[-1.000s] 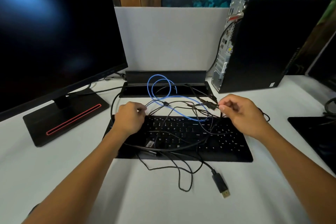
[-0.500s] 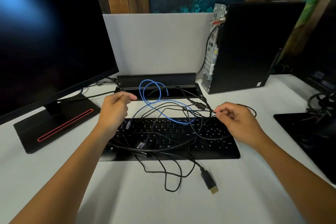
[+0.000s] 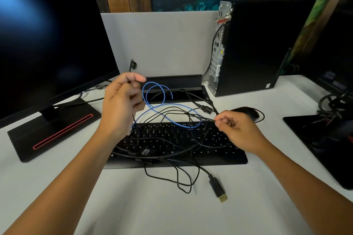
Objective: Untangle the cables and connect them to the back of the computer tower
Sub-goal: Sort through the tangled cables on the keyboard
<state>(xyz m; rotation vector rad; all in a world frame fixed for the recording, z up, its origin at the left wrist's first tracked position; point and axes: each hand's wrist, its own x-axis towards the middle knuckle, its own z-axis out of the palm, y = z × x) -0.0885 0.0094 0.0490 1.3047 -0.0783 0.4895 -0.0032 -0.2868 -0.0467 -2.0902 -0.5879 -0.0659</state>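
The left hand (image 3: 122,108) pinches a thin black cable (image 3: 133,118) lifted clear of the tangle of black cords (image 3: 172,150) on the flat black keyboard (image 3: 219,158); the right hand (image 3: 238,131) pinches another strand. Pulling harder could cinch the looped blue network cable (image 3: 152,97) at 12 o'clock, or drag the gold-tipped plug (image 3: 217,189) at 6 o'clock. Bare white tabletop (image 3: 172,215) lies nearest; the black computer tower (image 3: 267,47), ports facing left, stands at 1 o'clock.

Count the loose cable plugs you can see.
3: a gold-tipped plug on the desk before the keyboard, a black plug behind it, one raised above the left hand. The tangle may hide others.
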